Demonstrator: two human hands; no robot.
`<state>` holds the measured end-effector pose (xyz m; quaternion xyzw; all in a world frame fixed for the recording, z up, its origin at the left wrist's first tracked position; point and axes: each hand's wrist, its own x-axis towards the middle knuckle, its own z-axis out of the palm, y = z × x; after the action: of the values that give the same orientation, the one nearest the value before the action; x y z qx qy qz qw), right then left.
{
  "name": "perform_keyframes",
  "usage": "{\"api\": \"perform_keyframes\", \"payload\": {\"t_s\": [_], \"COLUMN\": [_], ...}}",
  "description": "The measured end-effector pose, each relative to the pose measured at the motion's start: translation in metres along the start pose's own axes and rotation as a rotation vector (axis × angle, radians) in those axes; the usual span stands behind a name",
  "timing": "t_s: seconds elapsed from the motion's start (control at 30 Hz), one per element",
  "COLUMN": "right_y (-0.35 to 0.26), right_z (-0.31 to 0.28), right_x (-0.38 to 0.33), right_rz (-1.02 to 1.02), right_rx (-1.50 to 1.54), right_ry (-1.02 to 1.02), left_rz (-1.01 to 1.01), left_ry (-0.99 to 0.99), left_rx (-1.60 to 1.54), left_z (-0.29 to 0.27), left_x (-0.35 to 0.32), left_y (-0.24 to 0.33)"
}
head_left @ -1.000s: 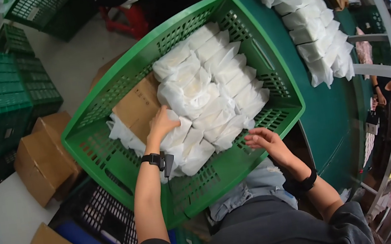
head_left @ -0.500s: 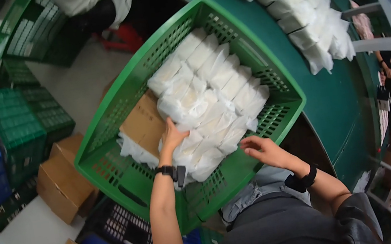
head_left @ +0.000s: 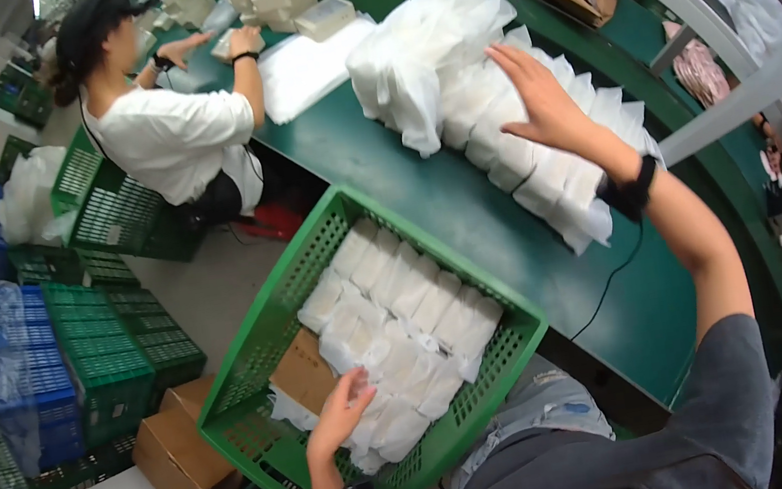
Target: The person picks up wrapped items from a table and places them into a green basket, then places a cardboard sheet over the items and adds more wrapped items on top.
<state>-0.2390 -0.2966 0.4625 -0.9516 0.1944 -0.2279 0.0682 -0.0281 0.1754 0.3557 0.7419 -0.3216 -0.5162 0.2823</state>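
The right hand [head_left: 547, 105] is spread wide, thumb well apart from the other fingers, closed on nothing; it is over the row of white-wrapped packs [head_left: 512, 161] on the worktable [head_left: 349, 165], beyond the right side of the green basket [head_left: 266, 309], and whether the fingers touch the wrapping or hang just above it I cannot tell. The left hand [head_left: 341, 414] is inside the basket's outline, fingers loosely bent and parted, gripping nothing, over the near part of the inner packs [head_left: 406, 308]; contact there is also unclear. The likeliest trouble would come from the wrapping: thin and slippery-looking, it could let a pack slide out of a grasp on loose plastic alone, or drag a neighbour along. A pack dropped short could fall into the dark gap at the basket's right corner, and the thin black cable [head_left: 609, 281] below the right wrist might catch on something. The table row lies directly under the right palm and thumb and runs toward the wrist, a crumpled white bundle [head_left: 419, 58] just past the fingertips; the inner packs lie beneath and beyond the left fingers. A cardboard piece [head_left: 302, 374] is in the basket's left part; past its far corner sits a co-worker [head_left: 168, 141].
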Motion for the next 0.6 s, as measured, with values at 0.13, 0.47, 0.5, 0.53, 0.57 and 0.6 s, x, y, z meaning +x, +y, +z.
{"api": "perform_keyframes", "payload": {"t_s": [0.13, 0.47, 0.5, 0.53, 0.57, 0.6], "right_y": [0.061, 0.069, 0.064, 0.053, 0.050, 0.055], "right_z": [0.021, 0.063, 0.068, 0.076, 0.090, 0.099], "right_x": [0.104, 0.064, 0.069, 0.075, 0.080, 0.078], "right_rz": [-0.218, 0.925, 0.915, 1.027, 1.152, 1.288], "right_rx": [-0.241, 1.450, 1.457, 1.595, 1.725, 1.844], "right_ry": [-0.122, -0.625, -0.624, -0.522, -0.411, -0.274], "left_rz": [0.358, 0.694, 0.612, 0.523, 0.430, 0.427], "left_ry": [0.254, 0.747, 0.706, 0.670, 0.625, 0.613], "left_rx": [-0.053, -0.124, -0.081, -0.037, 0.000, 0.004], "left_z": [-0.012, -0.055, -0.065, -0.074, -0.076, -0.065], "left_x": [0.081, 0.355, 0.374, 0.386, 0.398, 0.397], "left_y": [0.105, 0.310, 0.313, 0.310, 0.307, 0.315]}}
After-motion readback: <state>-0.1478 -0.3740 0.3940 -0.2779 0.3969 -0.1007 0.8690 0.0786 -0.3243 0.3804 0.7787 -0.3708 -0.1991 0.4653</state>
